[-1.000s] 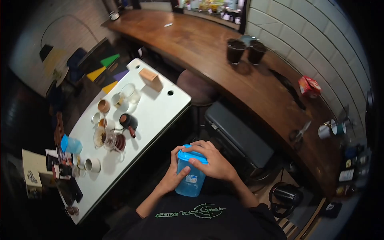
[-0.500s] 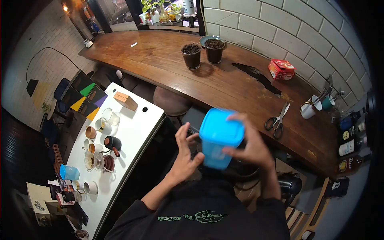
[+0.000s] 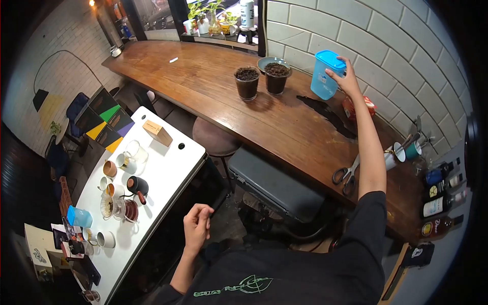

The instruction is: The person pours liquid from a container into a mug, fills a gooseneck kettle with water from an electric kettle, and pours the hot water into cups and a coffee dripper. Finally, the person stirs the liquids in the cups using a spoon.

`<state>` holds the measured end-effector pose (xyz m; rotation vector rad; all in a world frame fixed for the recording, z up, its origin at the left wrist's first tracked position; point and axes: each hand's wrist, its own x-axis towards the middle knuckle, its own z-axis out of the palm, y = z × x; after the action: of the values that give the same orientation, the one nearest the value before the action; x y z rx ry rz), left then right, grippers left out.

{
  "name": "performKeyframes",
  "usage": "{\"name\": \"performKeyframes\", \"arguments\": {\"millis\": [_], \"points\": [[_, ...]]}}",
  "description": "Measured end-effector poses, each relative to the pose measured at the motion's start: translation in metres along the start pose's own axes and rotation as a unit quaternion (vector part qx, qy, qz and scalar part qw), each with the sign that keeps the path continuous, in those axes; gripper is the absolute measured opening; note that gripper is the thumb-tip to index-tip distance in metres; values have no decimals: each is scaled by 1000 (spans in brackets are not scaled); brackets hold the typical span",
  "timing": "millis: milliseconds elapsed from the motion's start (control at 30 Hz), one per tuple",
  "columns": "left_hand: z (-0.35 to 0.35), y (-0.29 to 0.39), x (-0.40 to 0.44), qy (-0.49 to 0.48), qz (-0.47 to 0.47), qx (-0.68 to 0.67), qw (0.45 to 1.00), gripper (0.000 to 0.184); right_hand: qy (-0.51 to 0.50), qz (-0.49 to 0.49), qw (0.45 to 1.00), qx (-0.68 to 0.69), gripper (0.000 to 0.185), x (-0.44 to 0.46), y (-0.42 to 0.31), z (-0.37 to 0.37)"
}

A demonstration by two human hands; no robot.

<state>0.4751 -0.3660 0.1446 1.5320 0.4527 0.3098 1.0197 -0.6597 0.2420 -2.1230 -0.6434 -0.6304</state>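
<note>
My right hand (image 3: 346,79) grips the lidded blue plastic container (image 3: 325,76) from its right side, near the top. The container is upright at the back of the wooden counter (image 3: 203,76), close to the tiled wall; whether its base touches the wood is unclear. My left hand (image 3: 199,223) is in front of my body, fingers curled together, with nothing visible in it. Left of the container are two clear cups of dark, crumbly material, one (image 3: 247,84) nearer and one (image 3: 276,78) beside a grey-blue plate (image 3: 273,63).
Black-handled scissors (image 3: 347,175) lie near the counter's front edge. A red box (image 3: 360,105) is partly behind my right arm. Mugs holding utensils (image 3: 394,154) and several bottles (image 3: 437,205) stand at right. The white table (image 3: 152,203) at left carries cups and coffee ware.
The blue container has gone from in front of my body to the back of the counter in my right hand. My left hand has come away from it, lowered, and its fingers have closed.
</note>
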Motion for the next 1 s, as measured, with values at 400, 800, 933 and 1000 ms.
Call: {"name": "performKeyframes", "arguments": {"millis": [400,800,933,1000], "points": [[-10,-14,-12,130,35,-57,989,20,-89,21,996,8,78,33,71,24],[-12,-10,-19,119,16,-23,992,16,-52,-14,996,-67,78,25,64,24],[-14,-7,-17,131,23,-49,990,15,52,-128,978,-153,56,33,23,-2],[-17,-8,-19,139,20,-70,988,15,76,-137,987,-23,28,33,-41,-22]]}}
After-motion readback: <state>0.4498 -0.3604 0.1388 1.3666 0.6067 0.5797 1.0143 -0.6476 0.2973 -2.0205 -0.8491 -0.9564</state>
